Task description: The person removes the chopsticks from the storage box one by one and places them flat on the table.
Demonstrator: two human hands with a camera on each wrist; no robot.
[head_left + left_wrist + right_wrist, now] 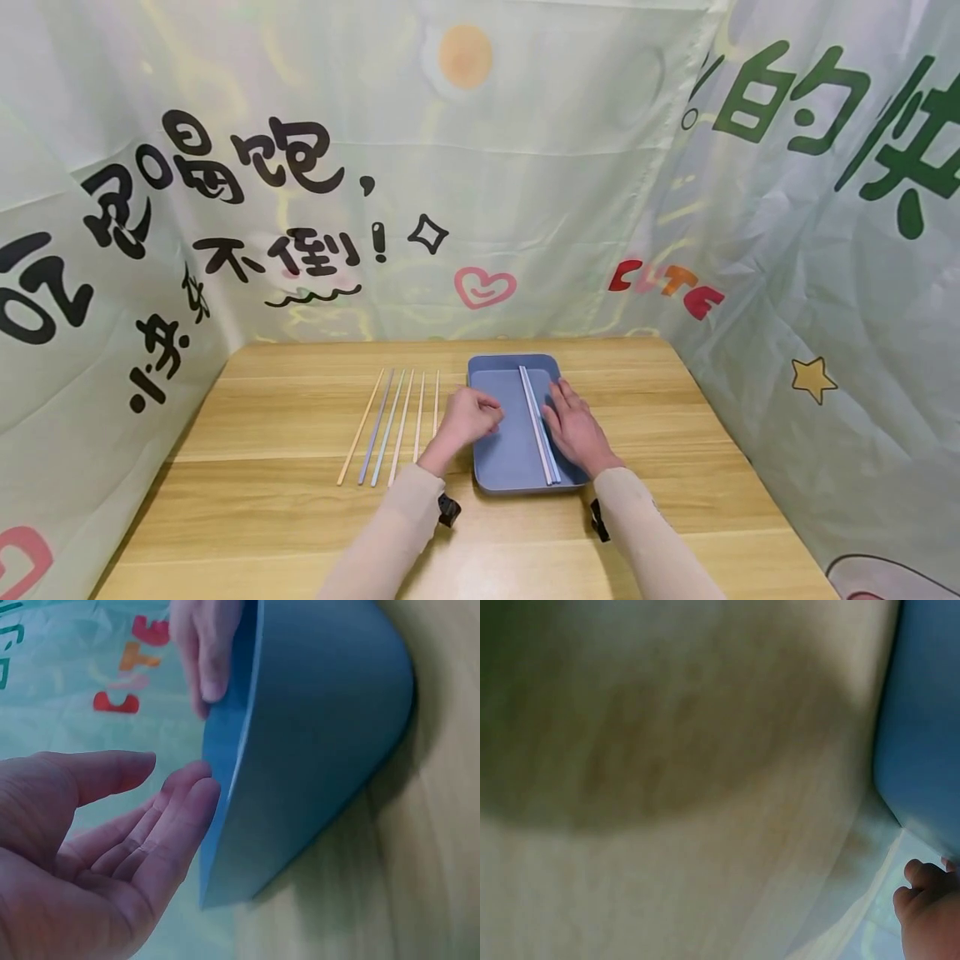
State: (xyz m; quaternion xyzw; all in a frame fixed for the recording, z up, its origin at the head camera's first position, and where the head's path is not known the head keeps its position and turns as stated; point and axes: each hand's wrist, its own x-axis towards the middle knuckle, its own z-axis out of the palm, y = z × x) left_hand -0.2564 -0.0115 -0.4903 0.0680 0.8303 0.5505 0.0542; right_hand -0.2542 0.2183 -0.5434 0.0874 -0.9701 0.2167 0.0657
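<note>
beyond the chopsticks (537, 427) in the tray (498, 465), cloth lettering (678, 277) reads "cute"

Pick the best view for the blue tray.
Head view: it shows nearly the whole blue tray from above, though the left hand and right hand overlap it. Left wrist: close-up, mostly outer wall, cropped at the top. Right wrist: only a piece, cut off by the right edge.

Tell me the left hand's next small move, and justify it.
Probably reach the left hand toward the row of sticks on the table: it looks empty near the left side of the tray, while other sticks already lie inside.
</note>
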